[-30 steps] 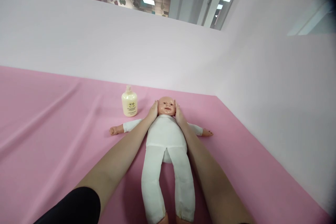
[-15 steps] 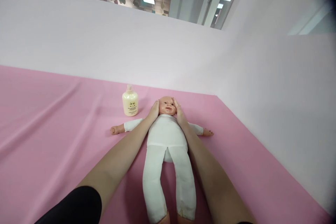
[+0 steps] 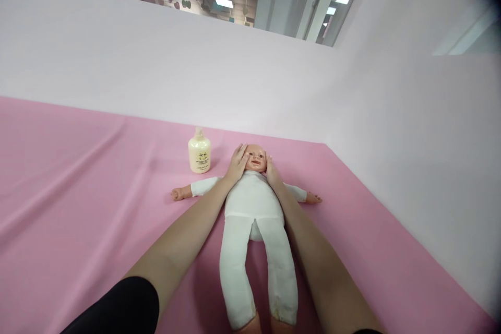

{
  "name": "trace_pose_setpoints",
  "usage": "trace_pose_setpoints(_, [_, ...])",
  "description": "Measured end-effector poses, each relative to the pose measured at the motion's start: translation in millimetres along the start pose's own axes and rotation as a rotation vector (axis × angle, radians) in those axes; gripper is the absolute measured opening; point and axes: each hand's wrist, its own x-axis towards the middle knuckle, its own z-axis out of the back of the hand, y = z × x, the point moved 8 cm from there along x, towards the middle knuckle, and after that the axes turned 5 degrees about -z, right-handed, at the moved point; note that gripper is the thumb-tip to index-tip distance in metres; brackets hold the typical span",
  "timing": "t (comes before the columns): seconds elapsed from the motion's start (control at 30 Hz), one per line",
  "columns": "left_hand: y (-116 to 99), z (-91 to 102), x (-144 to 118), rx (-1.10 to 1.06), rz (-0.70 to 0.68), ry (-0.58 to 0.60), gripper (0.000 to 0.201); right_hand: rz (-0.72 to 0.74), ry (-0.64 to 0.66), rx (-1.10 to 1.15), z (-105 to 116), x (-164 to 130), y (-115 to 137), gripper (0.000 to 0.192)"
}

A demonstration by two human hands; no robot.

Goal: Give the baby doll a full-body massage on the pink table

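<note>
Pink sheet (image 3: 97,209): doll (image 3: 254,195) face-up, long axis front-to-back, head (image 3: 256,158) toward white wall (image 3: 176,73)

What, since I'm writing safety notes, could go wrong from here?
The left hand and right hand lie against opposite sides of the doll's head; uneven pressure might turn it. The bottle stands upright near the left hand; swinging that hand outward could knock it over.

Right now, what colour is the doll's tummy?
White. The doll's tummy shows best in the head view.
</note>
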Motion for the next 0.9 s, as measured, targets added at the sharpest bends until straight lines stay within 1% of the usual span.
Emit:
trace_pose_setpoints(0.1, [-10.2, -1.6, -3.0, 0.036, -0.043, 0.046, 0.056, 0.012, 0.019, -0.105, -1.8, -9.5, 9.3, 0.068])
trace_pose_setpoints(0.23, [-10.2, -2.6, -4.2, 0.074, -0.051, 0.054, 0.07, 0.148, 0.093, -0.255, -9.3, -23.2, 29.6, 0.074])
trace_pose_setpoints(0.3, [-9.1, -2.6, -4.3, 0.073, -0.048, 0.049, 0.07, 0.185, 0.108, -0.283, -12.1, -27.5, 36.5, 0.076])
trace_pose_setpoints(0.33, [-9.1, -2.6, -4.3, 0.067, -0.048, 0.049, 0.068, 0.181, 0.108, -0.297, -12.8, -28.5, 37.7, 0.077])
trace_pose_setpoints(0.4, [-9.4, -2.4, -4.5, 0.052, -0.037, 0.048, 0.067, 0.13, 0.09, -0.33, -12.2, -28.3, 35.4, 0.08])
trace_pose_setpoints(0.47, [-8.3, -2.0, -5.4, 0.033, 0.006, 0.05, 0.07, 0.047, 0.045, -0.359, -8.3, -26.3, 28.8, 0.083])
trace_pose_setpoints(0.57, [-3.2, 0.1, -9.0, 0.012, 0.125, 0.041, 0.078, -0.049, -0.015, -0.364, -2.1, -23.3, 19.1, 0.086])
trace_pose_setpoints(0.63, [1.2, 2.0, -12.4, 0.005, 0.209, 0.032, 0.083, -0.084, -0.035, -0.362, -0.1, -21.8, 14.7, 0.088])
trace_pose_setpoints(0.7, [4.7, 2.9, -15.3, 0.007, 0.274, 0.034, 0.086, -0.105, -0.046, -0.365, 1.1, -20.6, 11.7, 0.089])
trace_pose_setpoints(0.8, [6.8, 2.5, -17.0, 0.023, 0.306, 0.046, 0.086, -0.107, -0.056, -0.358, 2.9, -18.3, 8.1, 0.088])
trace_pose_setpoints(0.9, [8.4, 1.8, -17.0, 0.022, 0.303, 0.039, 0.08, -0.026, -0.053, -0.324, 3.8, -14.4, 7.4, 0.077])
